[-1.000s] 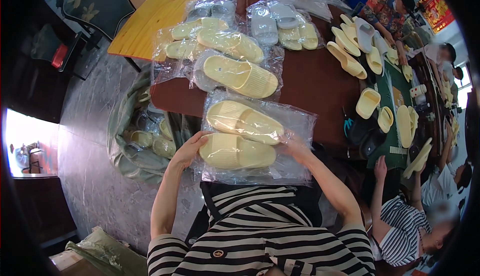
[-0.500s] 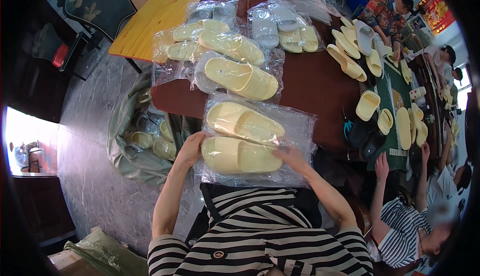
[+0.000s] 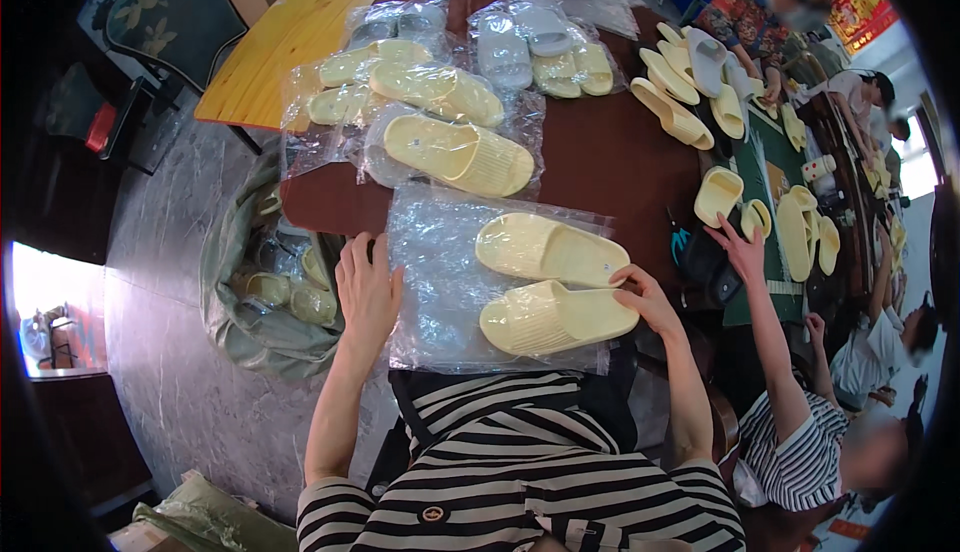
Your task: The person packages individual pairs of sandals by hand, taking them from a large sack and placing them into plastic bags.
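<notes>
Two pale yellow slippers, a far slipper and a near slipper, lie side by side at the near edge of the dark brown bench, their left parts within a clear bag and their heel ends poking past its right edge. The right hand has its fingers partly curled against both heel ends; how firmly its grip closes on them cannot be told. The left hand is spread, thumb apart, at the bag's left edge. Bagged slippers lie farther back. To the left, a grey-green sack stands on the floor; to the right, a co-worker's hand reaches a loose slipper.
</notes>
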Available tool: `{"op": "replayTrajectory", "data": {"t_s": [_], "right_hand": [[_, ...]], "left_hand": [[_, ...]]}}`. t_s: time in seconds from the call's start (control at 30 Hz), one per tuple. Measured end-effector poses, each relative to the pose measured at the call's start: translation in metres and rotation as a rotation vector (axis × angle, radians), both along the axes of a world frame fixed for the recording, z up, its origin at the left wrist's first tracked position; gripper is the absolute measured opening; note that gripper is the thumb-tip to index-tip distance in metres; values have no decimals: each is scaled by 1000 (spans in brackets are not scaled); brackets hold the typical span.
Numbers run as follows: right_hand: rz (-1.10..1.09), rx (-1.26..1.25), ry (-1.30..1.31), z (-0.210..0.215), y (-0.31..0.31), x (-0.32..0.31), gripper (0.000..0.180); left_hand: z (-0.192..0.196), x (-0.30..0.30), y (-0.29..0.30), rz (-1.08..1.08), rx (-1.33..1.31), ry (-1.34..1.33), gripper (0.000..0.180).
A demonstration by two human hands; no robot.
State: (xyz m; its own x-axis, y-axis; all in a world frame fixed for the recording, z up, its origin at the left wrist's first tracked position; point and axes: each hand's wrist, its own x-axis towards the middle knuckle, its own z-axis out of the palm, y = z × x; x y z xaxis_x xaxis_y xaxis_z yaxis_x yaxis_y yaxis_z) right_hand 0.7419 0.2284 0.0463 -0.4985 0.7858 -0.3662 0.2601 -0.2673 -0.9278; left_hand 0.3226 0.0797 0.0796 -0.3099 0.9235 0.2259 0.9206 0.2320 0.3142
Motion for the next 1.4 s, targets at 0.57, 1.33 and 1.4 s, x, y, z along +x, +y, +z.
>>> {"op": "replayTrajectory", "data": {"t_s": [0.57,1.33,1.4], "right_hand": [[-599,833,-110,139,-25,135,23],[-192,1025,-936,-35,94,57,21],[-71,1033,-1305,-46,113,81,23]], "left_hand": [[-77,5,13,-362,-204,-51,71],[-67,24,21,-313,-314,-839,62],[-58,31,25,-351,-316,-722,59]]}}
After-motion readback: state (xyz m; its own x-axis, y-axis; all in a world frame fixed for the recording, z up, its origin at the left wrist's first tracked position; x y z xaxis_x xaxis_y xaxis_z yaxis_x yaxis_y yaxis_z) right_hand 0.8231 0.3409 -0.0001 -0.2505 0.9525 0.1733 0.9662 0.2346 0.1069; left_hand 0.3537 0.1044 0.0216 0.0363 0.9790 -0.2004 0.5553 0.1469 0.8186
